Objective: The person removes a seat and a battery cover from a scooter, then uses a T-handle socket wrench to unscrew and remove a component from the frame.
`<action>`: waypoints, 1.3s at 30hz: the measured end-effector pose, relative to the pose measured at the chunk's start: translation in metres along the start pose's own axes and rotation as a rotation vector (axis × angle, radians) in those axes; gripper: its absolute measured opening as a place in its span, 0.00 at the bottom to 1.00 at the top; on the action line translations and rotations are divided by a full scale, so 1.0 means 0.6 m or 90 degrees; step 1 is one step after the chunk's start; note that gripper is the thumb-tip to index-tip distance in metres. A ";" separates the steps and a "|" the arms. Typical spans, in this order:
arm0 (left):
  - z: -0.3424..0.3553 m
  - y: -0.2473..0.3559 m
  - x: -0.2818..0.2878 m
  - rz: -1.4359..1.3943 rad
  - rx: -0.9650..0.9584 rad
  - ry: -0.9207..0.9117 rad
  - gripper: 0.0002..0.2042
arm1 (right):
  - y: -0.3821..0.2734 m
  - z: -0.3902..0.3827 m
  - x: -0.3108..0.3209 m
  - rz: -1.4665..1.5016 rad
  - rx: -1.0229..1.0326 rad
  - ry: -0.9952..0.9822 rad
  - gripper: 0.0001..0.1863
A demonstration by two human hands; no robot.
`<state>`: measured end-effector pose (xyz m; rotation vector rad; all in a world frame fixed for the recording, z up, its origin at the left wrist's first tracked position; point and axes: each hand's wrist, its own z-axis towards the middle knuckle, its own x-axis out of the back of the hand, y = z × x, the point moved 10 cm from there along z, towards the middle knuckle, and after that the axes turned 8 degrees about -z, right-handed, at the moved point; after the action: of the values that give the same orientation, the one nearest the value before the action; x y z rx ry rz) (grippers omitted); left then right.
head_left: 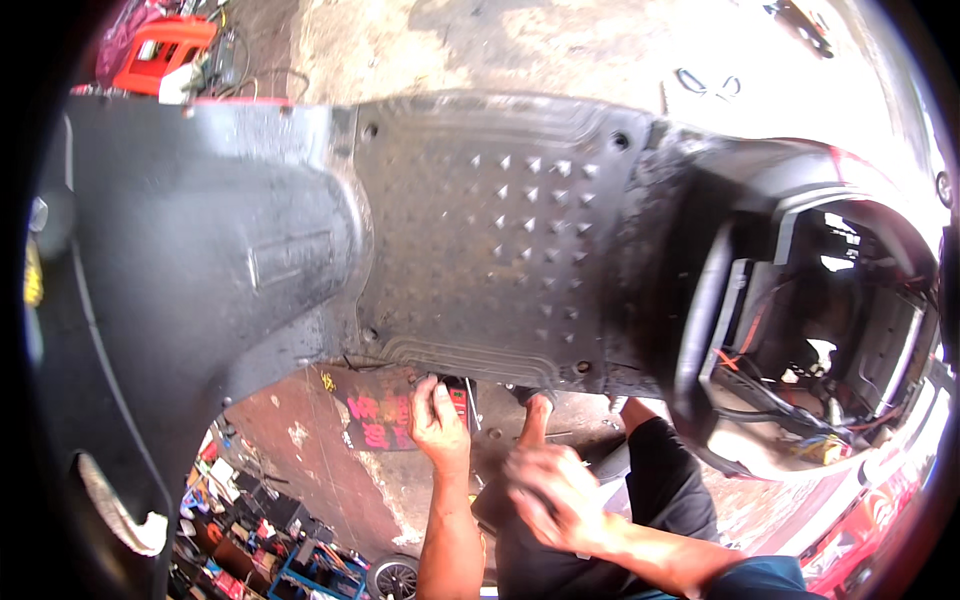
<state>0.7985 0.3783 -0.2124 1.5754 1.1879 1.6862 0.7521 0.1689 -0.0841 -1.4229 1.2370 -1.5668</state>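
A black scooter floorboard (480,240) with raised studs spans the middle of the head view. At its near edge is my left hand (438,425), fingers bent and pressed together, fingertips right against the underside of the rim. Whatever they pinch there is hidden. Beside those fingers shows a small red and black object (460,398). My right hand (555,497) hovers over my lap, apart from the scooter. Motion smears its curled fingers, so I cannot make out whether they hold anything.
Left of the floorboard rises the black front leg shield (200,220). To the right, the open seat compartment (810,330) exposes loose wires. A dark mat with pink markings (375,415) lies on the floor. Cluttered tools and parts (260,520) fill the lower left, near a small wheel (393,577).
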 end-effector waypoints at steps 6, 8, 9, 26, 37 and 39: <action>0.146 0.324 -0.315 0.081 -0.358 -0.274 0.10 | -0.128 0.241 0.413 -0.651 0.134 0.259 0.14; 0.176 0.361 -0.409 0.177 -0.389 -0.340 0.15 | -0.087 0.299 0.509 -0.737 0.098 0.302 0.17; 0.187 0.369 -0.446 0.229 -0.403 -0.377 0.17 | -0.049 0.318 0.533 -0.790 0.068 0.269 0.18; 0.213 0.353 -0.666 0.499 -0.272 -0.677 0.33 | 0.068 0.330 0.588 -0.752 -0.124 0.154 0.19; 0.151 0.331 -0.447 0.090 -0.294 -0.312 0.19 | 0.093 0.339 0.588 -0.749 -0.225 0.121 0.27; 0.086 0.212 -0.317 -0.087 0.016 -0.093 0.16 | 0.117 0.334 0.588 -0.754 -0.236 0.096 0.25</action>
<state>0.9038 0.1689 -0.1997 1.5656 1.2163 1.4505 0.8788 -0.2205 -0.0410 -2.5877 0.7551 -2.2610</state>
